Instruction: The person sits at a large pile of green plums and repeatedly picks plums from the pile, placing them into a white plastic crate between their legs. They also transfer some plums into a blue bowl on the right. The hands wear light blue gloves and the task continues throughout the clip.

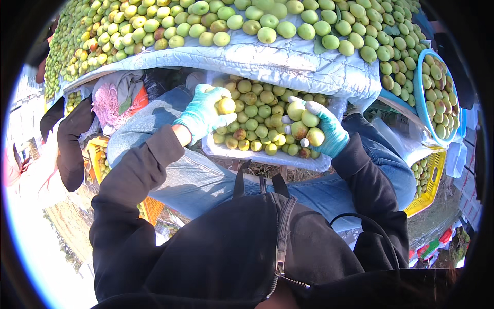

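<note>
My left hand [200,116], in a turquoise glove, is closed round a yellow-green fruit [226,106], round and plum-sized. Opposite it, my right hand [332,133] in a matching glove with pale fingertips cups several round green fruits [310,119], some blushed reddish brown. Both hands are above a shallow box [298,164] lined with white plastic, between my knees. Similar green fruits [250,110] fill the box. How the right fingers wrap under their fruits is partly hidden.
A large heap of green fruits [234,22] lies on a table edged with a pale quilted sheet [247,55]. At the right stand a blue-rimmed basket of fruit [419,98] and a yellow crate [429,188]. An orange crate [152,208] and a pink cloth [107,104] are at the left.
</note>
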`<state>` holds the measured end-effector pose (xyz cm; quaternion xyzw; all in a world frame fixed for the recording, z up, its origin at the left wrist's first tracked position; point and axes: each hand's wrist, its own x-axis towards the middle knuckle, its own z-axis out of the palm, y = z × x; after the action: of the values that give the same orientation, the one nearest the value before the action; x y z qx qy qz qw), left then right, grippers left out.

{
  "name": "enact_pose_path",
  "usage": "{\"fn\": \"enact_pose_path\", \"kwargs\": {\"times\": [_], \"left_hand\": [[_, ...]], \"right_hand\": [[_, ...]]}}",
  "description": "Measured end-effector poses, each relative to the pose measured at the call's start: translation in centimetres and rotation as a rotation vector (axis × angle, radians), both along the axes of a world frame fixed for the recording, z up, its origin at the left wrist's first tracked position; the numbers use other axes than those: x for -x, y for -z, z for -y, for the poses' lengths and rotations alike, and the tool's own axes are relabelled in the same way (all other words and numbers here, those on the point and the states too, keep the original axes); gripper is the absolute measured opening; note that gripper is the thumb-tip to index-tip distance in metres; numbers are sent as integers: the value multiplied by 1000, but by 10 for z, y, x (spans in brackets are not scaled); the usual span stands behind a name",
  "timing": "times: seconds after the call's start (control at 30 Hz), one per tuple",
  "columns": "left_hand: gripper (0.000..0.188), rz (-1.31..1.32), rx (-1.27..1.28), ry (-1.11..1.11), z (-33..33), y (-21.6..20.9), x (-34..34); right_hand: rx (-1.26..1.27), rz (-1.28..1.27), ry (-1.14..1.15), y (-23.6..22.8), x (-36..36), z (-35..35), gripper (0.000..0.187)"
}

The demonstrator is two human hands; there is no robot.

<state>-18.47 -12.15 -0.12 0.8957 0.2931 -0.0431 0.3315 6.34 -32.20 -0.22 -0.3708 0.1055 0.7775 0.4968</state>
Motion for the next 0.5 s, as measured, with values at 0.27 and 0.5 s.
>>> {"fn": "enact_pose_path", "kwargs": {"times": [0.27,0.5], "left_hand": [[60,-78,180,37,66,86,27],[23,-213,241,-26,60,120,79]], "right_hand": [[159,172,-134,64,27,14,50],[220,1011,-716,80,16,46,51]]}}
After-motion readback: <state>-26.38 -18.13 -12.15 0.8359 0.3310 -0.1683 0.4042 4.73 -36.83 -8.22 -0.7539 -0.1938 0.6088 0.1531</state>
